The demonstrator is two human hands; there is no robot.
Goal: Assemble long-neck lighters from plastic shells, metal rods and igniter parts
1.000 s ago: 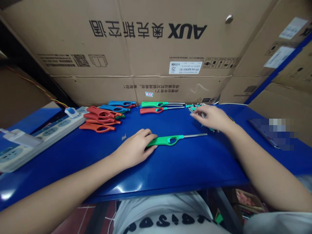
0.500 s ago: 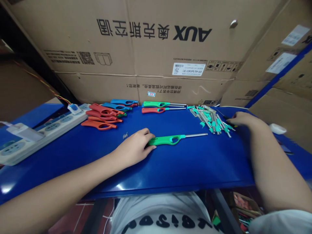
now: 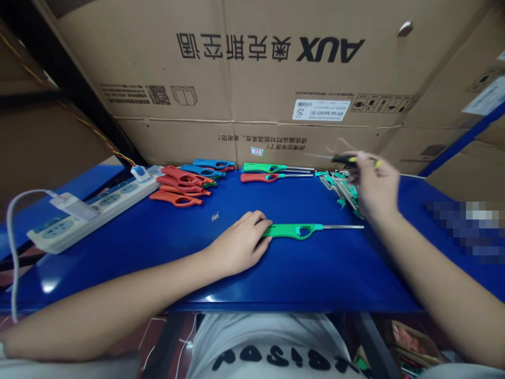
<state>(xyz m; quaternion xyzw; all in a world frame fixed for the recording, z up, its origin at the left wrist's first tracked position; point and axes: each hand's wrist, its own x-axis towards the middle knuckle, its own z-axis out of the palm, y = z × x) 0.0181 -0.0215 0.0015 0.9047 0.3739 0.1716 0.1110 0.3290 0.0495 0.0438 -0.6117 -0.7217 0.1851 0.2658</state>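
Note:
My left hand [image 3: 240, 243] lies on the table and grips the handle end of a green utility lighter [image 3: 292, 230], whose thin metal nozzle points right. My right hand [image 3: 374, 184] is raised and pinches a small screwdriver [image 3: 347, 159] with a black and yellow handle. Below that hand is a heap of metal and teal lighter parts [image 3: 341, 187], partly hidden by my fingers. Several red lighters [image 3: 179, 184] and blue lighters [image 3: 205, 167] lie at the back left. A green lighter [image 3: 264, 167] and a red lighter [image 3: 256, 177] lie at the back centre.
A white power strip [image 3: 94, 208] lies along the left of the blue table [image 3: 315, 273], with a plugged-in cable. A few tiny screws [image 3: 215, 216] lie mid-table. Large cardboard boxes [image 3: 268, 79] stand behind the table's far edge. A pixelated patch [image 3: 469, 226] covers something at right.
My right hand has lifted off the table with the screwdriver in it and moved over the parts heap. My left hand stays on the green lighter. The view has shifted slightly.

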